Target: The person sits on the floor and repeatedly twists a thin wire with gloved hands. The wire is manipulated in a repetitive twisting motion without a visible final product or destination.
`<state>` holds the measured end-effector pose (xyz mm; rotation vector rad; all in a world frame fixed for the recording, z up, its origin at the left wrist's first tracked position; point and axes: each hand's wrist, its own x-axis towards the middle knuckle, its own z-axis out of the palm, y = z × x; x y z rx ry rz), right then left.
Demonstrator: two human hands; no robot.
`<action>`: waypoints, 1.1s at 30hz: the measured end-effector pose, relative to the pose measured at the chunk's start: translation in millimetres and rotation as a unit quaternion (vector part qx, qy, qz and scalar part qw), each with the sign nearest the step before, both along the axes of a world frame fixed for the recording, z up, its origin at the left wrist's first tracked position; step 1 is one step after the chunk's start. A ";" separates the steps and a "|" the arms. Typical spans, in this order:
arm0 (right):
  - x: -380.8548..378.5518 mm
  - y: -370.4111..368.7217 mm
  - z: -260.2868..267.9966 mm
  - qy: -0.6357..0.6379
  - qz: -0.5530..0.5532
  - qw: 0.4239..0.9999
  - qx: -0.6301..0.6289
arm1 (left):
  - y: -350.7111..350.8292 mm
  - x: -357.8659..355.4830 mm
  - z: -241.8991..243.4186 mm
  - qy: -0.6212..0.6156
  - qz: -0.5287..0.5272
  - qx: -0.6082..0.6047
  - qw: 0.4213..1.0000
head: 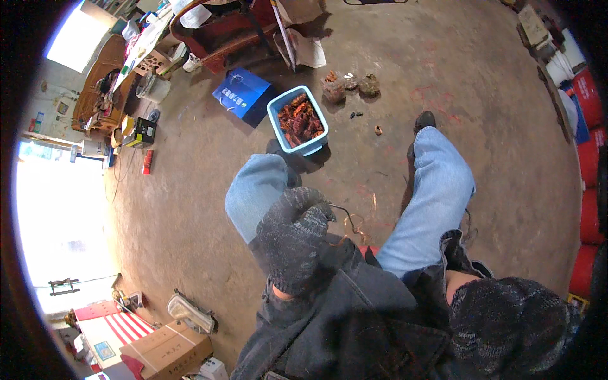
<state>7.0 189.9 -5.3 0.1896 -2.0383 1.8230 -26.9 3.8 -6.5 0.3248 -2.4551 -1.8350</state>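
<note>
My left hand (pixel 297 240), in a dark knitted glove, is closed around a thin bent metal rod (pixel 350 217) over my left thigh. Thin copper-coloured wire (pixel 359 232) curls at the rod's far end. At the lower right, my right hand (pixel 515 325) wears the same kind of glove; its fingers are too dark to make out, and whether it holds anything cannot be told. By my left foot stands a light blue plastic basin (pixel 304 151) filled with reddish-brown clumps (pixel 301 121), their kind unclear.
Beyond the basin lie a blue paper bag (pixel 244 95) and several small clear containers (pixel 334 88). A small ring-shaped piece (pixel 378 129) is on the concrete floor (pixel 190 213). Red drums (pixel 589 204) line the right side. A cardboard box (pixel 166 349) sits lower left.
</note>
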 end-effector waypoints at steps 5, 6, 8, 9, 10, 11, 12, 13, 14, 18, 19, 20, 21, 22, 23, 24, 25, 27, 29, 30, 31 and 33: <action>2.8 -0.8 -3.9 -0.005 -0.006 1.000 -0.013 | 0.8 1.3 0.1 0.001 0.004 -0.030 1.000; 3.1 -0.9 -5.3 -0.006 -0.007 1.000 -0.017 | 1.1 1.2 -0.1 0.002 0.004 -0.043 0.999; 4.3 -2.6 -8.0 -0.008 -0.010 0.999 -0.031 | 1.1 1.0 0.0 -0.006 0.001 -0.053 0.999; 5.1 -4.2 -9.2 -0.011 -0.008 0.999 -0.037 | 0.8 1.2 0.3 -0.016 0.002 -0.049 0.999; 5.6 -6.4 -10.4 -0.013 -0.011 0.999 -0.049 | 0.5 1.1 0.5 -0.035 0.003 -0.036 0.999; 5.8 -9.9 -11.8 -0.016 -0.013 0.998 -0.064 | 0.3 1.3 0.7 -0.024 0.004 -0.032 0.999; 5.5 -13.9 -12.8 -0.019 -0.014 0.997 -0.079 | -0.1 1.6 1.3 -0.024 0.008 -0.022 0.999; 4.3 -18.8 -14.1 -0.022 -0.023 0.994 -0.107 | 0.0 2.3 1.8 -0.034 0.012 -0.007 0.999; 2.6 -24.3 -15.1 -0.029 -0.028 0.990 -0.136 | -0.1 2.7 2.3 -0.018 0.007 -0.015 1.000; -12.2 -39.1 -16.6 -0.065 0.029 0.994 -0.078 | 1.8 8.3 3.3 0.001 -0.001 0.000 1.000; -16.3 -39.7 -15.5 -0.070 0.053 0.996 -0.030 | 2.7 10.5 3.2 0.005 0.001 0.009 1.000; -20.6 -40.0 -13.8 -0.076 0.078 0.994 0.017 | 2.1 12.0 3.5 0.004 -0.008 0.024 1.000; -23.9 -40.0 -11.7 -0.097 0.109 0.987 0.062 | 1.0 13.2 3.7 0.003 -0.017 0.038 0.999; -24.8 -38.3 -8.2 -0.077 0.114 0.988 0.067 | -0.4 14.3 4.1 0.001 -0.027 0.046 0.999; -25.8 -36.5 -4.9 -0.062 0.114 0.987 0.098 | -1.8 15.0 4.5 0.011 -0.044 0.058 0.997; -25.8 -34.9 -1.6 -0.047 0.114 0.984 0.128 | -3.0 15.2 4.7 0.021 -0.062 0.065 0.996; -25.8 -33.1 1.3 -0.037 0.112 0.981 0.151 | -4.4 15.3 4.9 0.026 -0.078 0.066 0.994; -24.5 -33.3 3.9 -0.057 0.119 0.986 0.100 | -5.8 14.4 4.7 0.051 -0.096 0.016 0.994; -23.6 -30.8 3.6 -0.095 0.141 0.981 0.095 | -8.1 13.8 4.9 0.031 -0.121 -0.003 0.992; -24.1 -30.3 2.1 -0.116 0.160 0.979 0.055 | -10.5 13.7 5.4 0.002 -0.139 0.005 0.990; -25.1 -29.8 -0.1 -0.141 0.181 0.973 0.019 | -12.1 13.8 5.5 -0.002 -0.159 0.011 0.987; -27.8 -30.2 -5.0 -0.191 0.213 0.957 -0.047 | -14.6 11.1 3.1 -0.067 -0.177 0.107 0.976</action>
